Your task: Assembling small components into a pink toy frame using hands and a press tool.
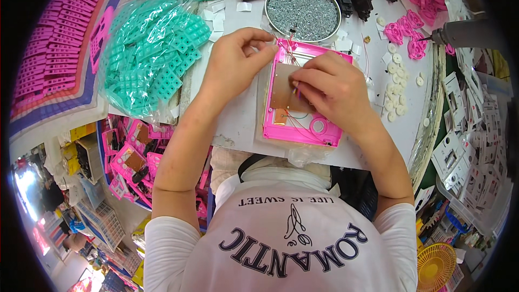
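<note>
A pink plastic casing (303, 135) lies in front of me on the table, its open side up. Inside it sits a brown circuit board (282, 84), with thin red wires (290, 54) at the top end and more crossing the lower part. My left hand (235, 62) is at the casing's upper left corner, thumb and forefinger closed together beside the wires; what they pinch is too small to make out. Over the board, my right hand (336, 91) has its fingers pinched together, hiding what is between them. A small purple and yellow bit shows just below those fingertips.
A round tin of screws (303, 11) stands beyond the casing. Left lies a bag of teal plastic parts (154, 54). White round pieces (397, 86), pink bundles (416, 46) and an electric screwdriver (459, 33) are on the right. Below the table's left side, a bin holds pink casings (130, 159).
</note>
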